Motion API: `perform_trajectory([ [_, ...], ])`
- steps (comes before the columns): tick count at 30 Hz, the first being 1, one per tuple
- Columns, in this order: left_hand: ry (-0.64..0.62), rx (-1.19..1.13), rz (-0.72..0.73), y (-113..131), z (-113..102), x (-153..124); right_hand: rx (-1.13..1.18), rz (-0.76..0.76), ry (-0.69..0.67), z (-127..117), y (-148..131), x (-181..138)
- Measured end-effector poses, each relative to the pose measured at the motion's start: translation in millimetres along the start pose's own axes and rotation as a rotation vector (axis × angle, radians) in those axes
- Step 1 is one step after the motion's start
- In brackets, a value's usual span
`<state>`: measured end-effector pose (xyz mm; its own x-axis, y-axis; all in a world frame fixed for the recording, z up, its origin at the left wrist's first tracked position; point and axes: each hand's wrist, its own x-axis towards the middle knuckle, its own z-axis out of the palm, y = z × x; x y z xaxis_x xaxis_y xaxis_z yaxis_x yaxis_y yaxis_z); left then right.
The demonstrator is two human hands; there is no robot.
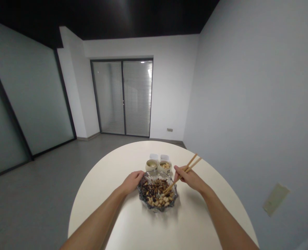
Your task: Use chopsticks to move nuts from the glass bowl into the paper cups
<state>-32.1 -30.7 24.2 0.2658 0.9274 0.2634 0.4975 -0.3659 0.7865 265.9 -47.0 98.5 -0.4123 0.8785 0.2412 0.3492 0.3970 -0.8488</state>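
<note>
A glass bowl [145,202] full of mixed dark seeds and pale nuts sits on the round white table [133,225]. My left hand [133,181] rests against the bowl's left rim, fingers curled on it. My right hand [187,177] grips a pair of wooden chopsticks [193,163] whose tips dip into the bowl's contents at the right side. Just beyond the bowl stand two small cups, the left cup [151,165] and the right cup [165,166] with pale nuts inside.
Two small white containers [159,157] stand behind the cups. The table's curved edge runs close on the left and far side. Beyond it are grey floor, glass doors with blinds [122,99], and a wall close on the right.
</note>
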Motion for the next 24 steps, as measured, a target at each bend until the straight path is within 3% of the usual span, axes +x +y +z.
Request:
perform_trajectory([
  [15,-0.007,-0.007,-0.005,0,0,0,0.008,0.012,-0.009,1,-2,-1],
  [24,-0.006,-0.014,-0.001,1,0,-1,0.040,0.016,0.287,8,7,9],
])
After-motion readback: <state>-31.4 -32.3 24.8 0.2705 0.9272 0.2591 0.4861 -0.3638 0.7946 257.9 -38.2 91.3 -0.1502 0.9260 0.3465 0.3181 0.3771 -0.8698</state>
